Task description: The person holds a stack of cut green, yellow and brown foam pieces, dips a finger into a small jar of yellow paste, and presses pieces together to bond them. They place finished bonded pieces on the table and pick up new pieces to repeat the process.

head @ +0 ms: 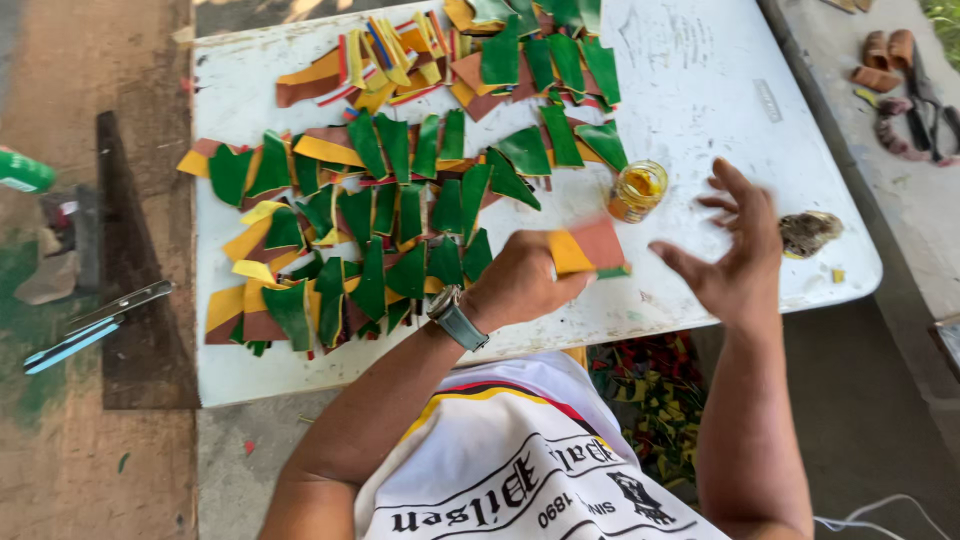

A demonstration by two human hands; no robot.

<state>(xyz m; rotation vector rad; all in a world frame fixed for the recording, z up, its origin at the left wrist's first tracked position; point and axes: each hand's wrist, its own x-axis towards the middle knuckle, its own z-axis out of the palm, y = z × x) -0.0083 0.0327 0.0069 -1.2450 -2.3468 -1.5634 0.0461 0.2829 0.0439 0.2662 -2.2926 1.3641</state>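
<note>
Person's got a white shirt (520, 460) on, with black old-style lettering across it and a yellow, black and red stripe curving just above the lettering. Sleeves don't show, arms bare. Grey-strapped watch (455, 318) with a silver case on the left wrist, up-left of that stripe.

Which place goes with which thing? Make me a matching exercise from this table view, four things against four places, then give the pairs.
1. glass jar
2. left hand
3. right hand
4. metal blade

A. on the ground left of the table
B. open, holding nothing
C. grips a yellow and brown piece
D. stands right of the green pieces

Pairs: 1-D, 2-C, 3-B, 4-A
</note>
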